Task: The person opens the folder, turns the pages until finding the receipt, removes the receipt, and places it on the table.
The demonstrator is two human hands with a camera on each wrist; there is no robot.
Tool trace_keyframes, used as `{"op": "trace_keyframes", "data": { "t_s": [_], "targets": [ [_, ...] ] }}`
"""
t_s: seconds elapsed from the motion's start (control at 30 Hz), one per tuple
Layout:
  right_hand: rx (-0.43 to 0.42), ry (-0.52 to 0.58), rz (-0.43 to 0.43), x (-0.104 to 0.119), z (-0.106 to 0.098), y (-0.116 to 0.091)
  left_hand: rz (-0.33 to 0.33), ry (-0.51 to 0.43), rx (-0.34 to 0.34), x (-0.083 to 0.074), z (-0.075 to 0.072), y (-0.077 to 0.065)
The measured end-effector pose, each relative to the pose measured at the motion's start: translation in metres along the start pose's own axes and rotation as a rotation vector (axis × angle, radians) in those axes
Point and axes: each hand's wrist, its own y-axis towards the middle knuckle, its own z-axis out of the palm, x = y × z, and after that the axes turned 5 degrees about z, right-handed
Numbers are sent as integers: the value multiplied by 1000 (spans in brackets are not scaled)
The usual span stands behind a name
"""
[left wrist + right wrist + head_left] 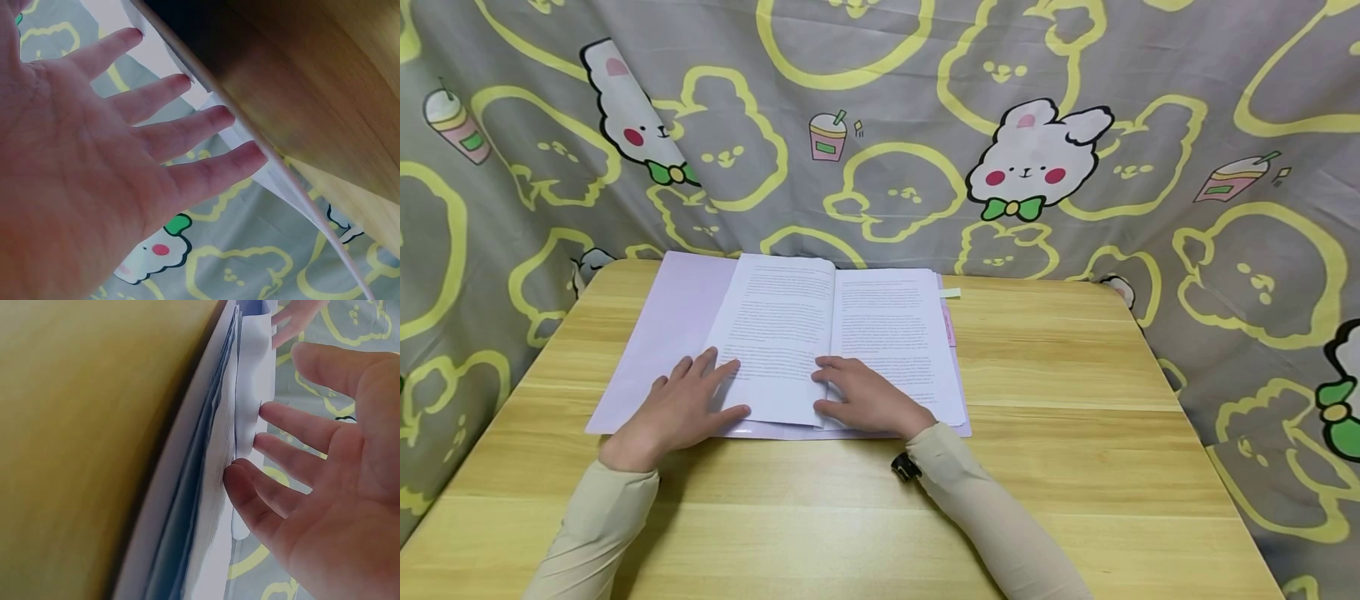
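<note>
A lilac folder (676, 310) lies spread on the table with a stack of printed pages inside. The turned-over left page (778, 333) covers part of the folder's inner side, and the right page (887, 321) tops the thicker stack. My left hand (681, 408) has its fingers spread, fingertips on the left page's outer edge and the folder. In the left wrist view the fingers (187, 134) are straight. My right hand (868, 398) reaches across the right page, its fingertips touching paper near the middle fold. The right wrist view shows these fingers (294, 456) loosely extended against the pages.
A pale index tab (951, 293) and a pink tab (949, 325) stick out at the folder's right side. The wooden table (1075, 433) extends to the right and toward me. Behind it hangs a grey cartoon-print curtain (895, 108). A small black device (906, 467) sits at my right wrist.
</note>
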Motion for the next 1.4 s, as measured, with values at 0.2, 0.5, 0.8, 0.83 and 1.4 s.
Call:
{"op": "trace_keyframes", "data": {
  "t_s": [0.2, 0.5, 0.8, 0.83, 1.4],
  "targets": [
    [6, -6, -1, 2, 0, -1, -1, 5, 6, 0, 1, 0],
    [-43, 90, 22, -3, -8, -3, -2, 16, 1, 2, 6, 2],
    [-151, 188, 55, -24, -27, -6, -13, 15, 9, 2, 6, 3],
    [-162, 207, 70, -26, -30, -8, -14, 15, 10, 2, 6, 3],
    [-279, 382, 319, -77, -77, -37, -4, 13, -1, 2, 7, 2]
  ]
}}
